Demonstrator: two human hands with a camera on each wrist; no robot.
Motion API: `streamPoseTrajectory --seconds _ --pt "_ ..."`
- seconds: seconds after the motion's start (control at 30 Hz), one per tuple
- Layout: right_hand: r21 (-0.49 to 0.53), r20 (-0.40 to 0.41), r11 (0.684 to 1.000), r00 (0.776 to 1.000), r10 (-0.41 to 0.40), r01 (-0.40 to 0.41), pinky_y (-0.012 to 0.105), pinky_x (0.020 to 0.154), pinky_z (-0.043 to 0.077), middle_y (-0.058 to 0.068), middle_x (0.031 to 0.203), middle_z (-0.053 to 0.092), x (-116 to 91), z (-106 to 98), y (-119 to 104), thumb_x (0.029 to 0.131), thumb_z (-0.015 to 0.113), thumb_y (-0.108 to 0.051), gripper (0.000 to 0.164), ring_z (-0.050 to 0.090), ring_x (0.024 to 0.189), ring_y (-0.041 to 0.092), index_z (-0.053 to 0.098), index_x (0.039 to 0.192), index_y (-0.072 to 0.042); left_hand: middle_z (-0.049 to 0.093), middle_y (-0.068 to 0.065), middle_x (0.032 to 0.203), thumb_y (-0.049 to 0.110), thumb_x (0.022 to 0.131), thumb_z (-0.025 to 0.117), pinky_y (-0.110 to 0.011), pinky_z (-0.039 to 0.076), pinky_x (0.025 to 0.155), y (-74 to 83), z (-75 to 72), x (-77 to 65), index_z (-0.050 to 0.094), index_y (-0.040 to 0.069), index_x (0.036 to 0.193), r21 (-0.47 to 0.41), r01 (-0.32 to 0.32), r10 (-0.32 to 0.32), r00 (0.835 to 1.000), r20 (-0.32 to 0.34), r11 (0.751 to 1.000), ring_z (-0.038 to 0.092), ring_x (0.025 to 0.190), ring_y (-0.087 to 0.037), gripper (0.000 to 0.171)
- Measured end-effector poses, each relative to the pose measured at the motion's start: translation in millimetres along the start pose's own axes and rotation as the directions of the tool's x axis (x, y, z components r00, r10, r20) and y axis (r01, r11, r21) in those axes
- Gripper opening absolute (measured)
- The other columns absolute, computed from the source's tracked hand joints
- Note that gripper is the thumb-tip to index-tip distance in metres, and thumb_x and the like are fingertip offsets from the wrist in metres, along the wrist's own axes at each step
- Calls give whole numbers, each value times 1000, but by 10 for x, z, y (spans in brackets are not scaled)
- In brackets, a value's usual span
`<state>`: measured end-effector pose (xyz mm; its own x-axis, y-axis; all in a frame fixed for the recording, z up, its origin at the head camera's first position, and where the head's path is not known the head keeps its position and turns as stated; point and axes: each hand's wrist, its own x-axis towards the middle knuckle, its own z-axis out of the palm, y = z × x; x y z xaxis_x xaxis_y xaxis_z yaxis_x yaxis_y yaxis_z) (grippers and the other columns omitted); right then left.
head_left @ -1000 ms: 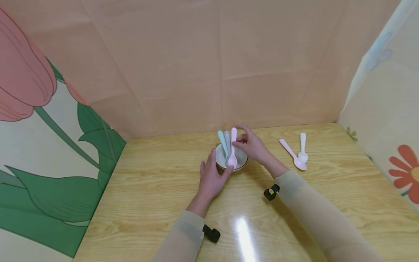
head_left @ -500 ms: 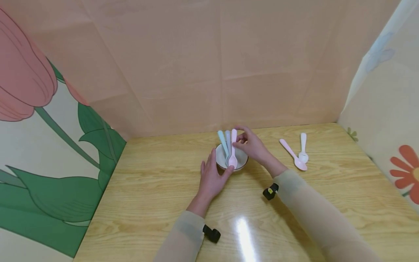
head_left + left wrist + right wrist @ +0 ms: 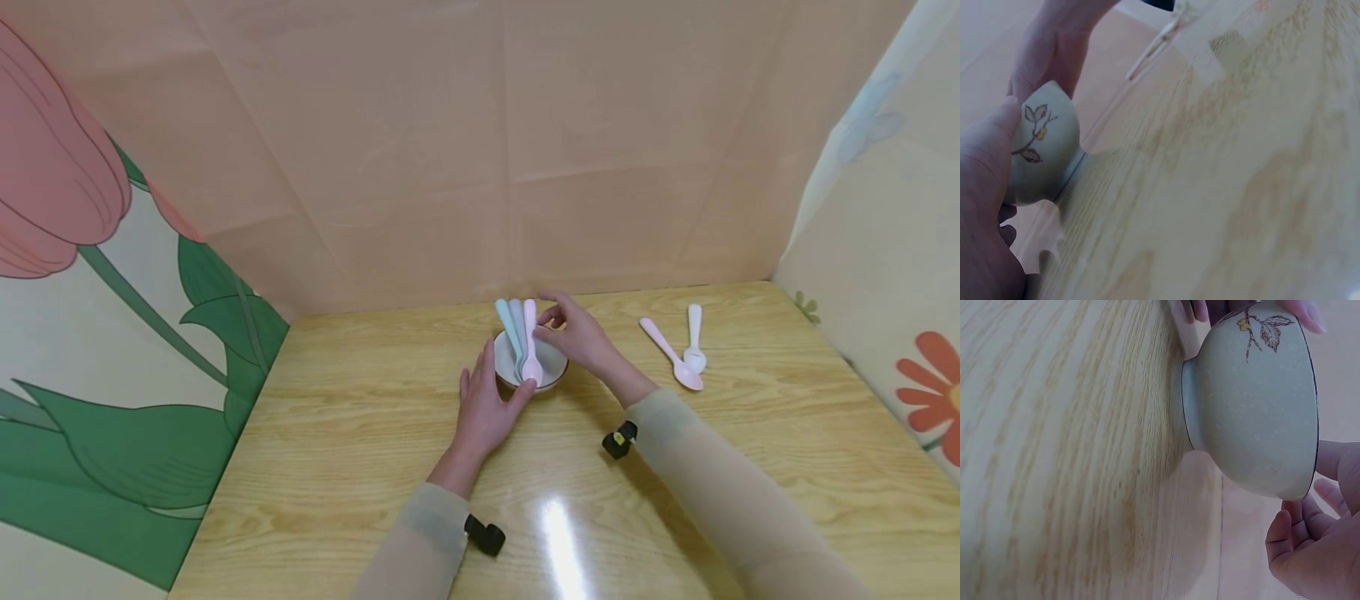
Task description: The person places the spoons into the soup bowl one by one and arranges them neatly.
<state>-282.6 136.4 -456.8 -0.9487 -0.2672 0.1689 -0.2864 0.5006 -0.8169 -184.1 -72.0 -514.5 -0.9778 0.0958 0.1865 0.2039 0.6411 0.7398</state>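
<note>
A pale ceramic bowl (image 3: 552, 358) with a dark rim stands on the table. Leaves on a twig decorate its outside in the left wrist view (image 3: 1047, 144). Three spoons lean in it side by side: a light blue spoon (image 3: 507, 322), a greyish-blue spoon (image 3: 519, 317) and a pink spoon (image 3: 530, 333). My left hand (image 3: 483, 408) holds the bowl's near left side between thumb and fingers. At the bowl's right rim, my right hand (image 3: 579, 335) has its fingers loosely bent, with the thumb tip close beside the pink handle; whether they touch is unclear.
Right of the bowl lie another pink spoon (image 3: 671, 354) and a white spoon (image 3: 694, 337), their heads close together. The wooden table (image 3: 337, 433) meets a peach-coloured backdrop (image 3: 412, 167) behind the bowl. Flower-printed panels stand at both sides.
The pink spoon's handle has come away from my right fingers and tipped left against the greyish-blue one. The handles of the blue spoons shifted slightly left. My left hand stayed on the bowl.
</note>
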Motion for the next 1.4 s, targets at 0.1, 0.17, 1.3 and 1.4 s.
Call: streamPoseTrajectory --seconds 0.1,0.17,1.3,1.4 --pt "-7 -2 1000 1000 1 -1 41 86 50 18 119 74 -10 4 -6 102 79 -7 66 62 110 36 50 161 -3 27 -15 180 70 104 61 -61 4 134 0 2 -1 10 12 179 -4 -1 1 1000 -2 1000 26 166 -33 107" --pt "-10 -4 1000 1000 3 -3 42 87 50 19 120 74 -15 1 -11 103 79 -8 65 62 111 36 50 161 -3 27 -16 180 71 104 61 -62 4 134 0 4 -1 11 11 178 -5 -2 2 1000 -3 1000 26 166 -33 107" --pt "-95 -180 993 983 48 -66 37 82 49 18 127 71 -508 -505 58 107 77 -19 58 65 109 32 56 159 -5 28 -16 179 68 104 64 -61 6 134 32 -10 -5 13 10 178 3 5 -5 1000 -8 1000 27 166 -33 106" --pt "-107 -182 991 981 60 -81 37 82 48 18 128 70 -559 -573 46 108 76 -20 58 65 110 32 55 160 -5 28 -15 180 67 104 64 -61 5 135 31 -5 -5 12 12 178 -5 5 -5 1000 -8 1000 27 166 -33 106"
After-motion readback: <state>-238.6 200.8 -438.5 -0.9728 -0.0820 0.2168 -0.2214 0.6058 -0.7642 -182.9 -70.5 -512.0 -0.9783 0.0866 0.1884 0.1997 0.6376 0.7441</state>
